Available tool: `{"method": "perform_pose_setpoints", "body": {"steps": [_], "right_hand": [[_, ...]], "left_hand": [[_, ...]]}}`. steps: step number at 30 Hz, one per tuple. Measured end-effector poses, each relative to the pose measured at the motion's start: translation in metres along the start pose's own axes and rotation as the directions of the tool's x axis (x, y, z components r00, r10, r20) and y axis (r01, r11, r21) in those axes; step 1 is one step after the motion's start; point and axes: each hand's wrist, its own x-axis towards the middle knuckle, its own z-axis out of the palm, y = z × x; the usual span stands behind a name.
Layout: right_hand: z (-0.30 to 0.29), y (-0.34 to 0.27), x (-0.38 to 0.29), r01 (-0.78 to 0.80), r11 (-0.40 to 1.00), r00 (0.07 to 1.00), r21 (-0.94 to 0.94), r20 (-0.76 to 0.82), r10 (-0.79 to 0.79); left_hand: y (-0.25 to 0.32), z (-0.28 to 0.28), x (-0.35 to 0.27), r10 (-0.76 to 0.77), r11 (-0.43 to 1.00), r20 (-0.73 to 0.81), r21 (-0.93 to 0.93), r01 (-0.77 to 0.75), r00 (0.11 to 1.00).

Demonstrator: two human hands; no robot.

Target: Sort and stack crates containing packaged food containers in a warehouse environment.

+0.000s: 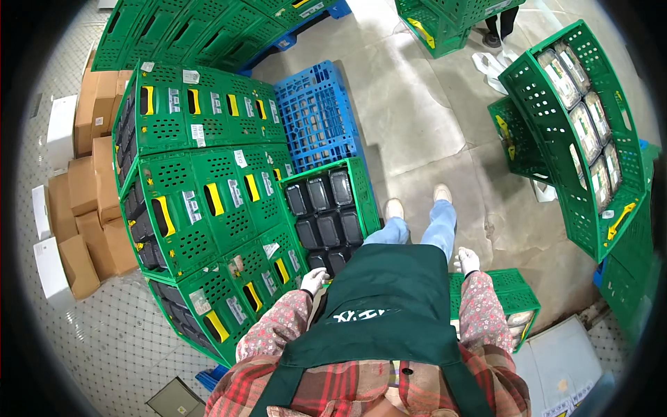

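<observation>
My left hand [315, 280], in a white glove, is at the near edge of a green plastic crate [371, 206] holding several black lidded food trays [329, 230]. Whether it grips anything there is unclear. My right hand [467, 260], also white-gloved, hangs beside my right leg with fingers curled, above the floor and near a low green crate [492, 292] that holds packed food trays. Nothing shows in it. Stacked green crates [198, 250] with yellow handles stand to the left of the black trays. A dark green apron covers my front.
A blue plastic pallet [318, 114] lies ahead on the left. On the right, a green crate [560, 140] of clear-lidded food trays sits on a stack. Cardboard boxes [96, 177] stand far left. A person's dark-clad legs [503, 26] show at the top, near a white strap [492, 70].
</observation>
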Motion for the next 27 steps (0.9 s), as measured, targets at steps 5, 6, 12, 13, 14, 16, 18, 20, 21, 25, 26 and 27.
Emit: {"method": "perform_pose_setpoints", "body": {"steps": [5, 6, 12, 13, 14, 16, 18, 20, 21, 25, 26, 27], "right_hand": [[0.001, -0.009, 0.008, 0.040, 0.999, 0.999, 0.026, -0.022, -0.039], [-0.001, -0.010, 0.008, 0.042, 0.999, 0.999, 0.031, -0.028, -0.041], [-0.014, -0.020, 0.004, 0.023, 1.000, 0.999, 0.015, -0.040, -0.023], [-0.018, -0.021, 0.001, 0.016, 1.000, 0.999, 0.009, -0.040, -0.016], [-0.021, -0.021, -0.002, 0.008, 1.000, 0.999, 0.006, -0.042, -0.007], [-0.041, -0.028, -0.004, -0.016, 0.997, 0.999, 0.070, -0.030, 0.018], [-0.050, -0.041, -0.007, -0.051, 0.983, 0.999, 0.179, 0.026, 0.047], [-0.075, -0.046, 0.007, -0.037, 0.978, 0.986, 0.204, 0.165, 0.003], [-0.078, -0.072, -0.017, 0.132, 0.990, 0.991, 0.057, 0.016, -0.133], [-0.121, -0.131, -0.027, 0.446, 0.846, 0.888, -0.291, 0.023, -0.460], [-0.133, -0.143, -0.027, 0.492, 0.806, 0.858, -0.329, 0.028, -0.513], [-0.142, -0.167, -0.038, 0.503, 0.820, 0.859, -0.273, 0.056, -0.509]], "left_hand": [[-0.017, -0.015, -0.005, -0.033, 0.999, 0.038, -0.007, 0.033, 0.999], [-0.017, -0.016, -0.004, -0.036, 0.999, 0.033, -0.014, 0.036, 0.999], [0.007, 0.006, -0.008, -0.009, 0.999, 0.039, -0.032, 0.010, 0.999], [0.014, 0.012, -0.008, 0.017, 0.998, 0.054, -0.058, -0.014, 0.998], [0.023, 0.017, -0.009, 0.043, 0.996, 0.069, -0.082, -0.037, 0.997], [0.037, 0.032, -0.006, 0.046, 0.978, 0.107, -0.208, -0.023, 0.993], [0.052, 0.051, -0.003, 0.029, 0.955, 0.189, -0.294, 0.029, 0.981], [0.076, 0.068, -0.003, 0.047, 0.973, 0.184, -0.232, -0.003, 0.982], [0.083, 0.079, 0.001, 0.098, 0.984, 0.111, -0.160, -0.080, 0.989], [0.149, 0.132, 0.003, 0.138, 0.988, 0.083, -0.083, -0.131, 0.987], [0.165, 0.148, 0.006, 0.162, 0.986, 0.133, -0.056, -0.156, 0.978], [0.179, 0.165, 0.012, 0.186, 0.982, 0.162, -0.035, -0.183, 0.969]]}}
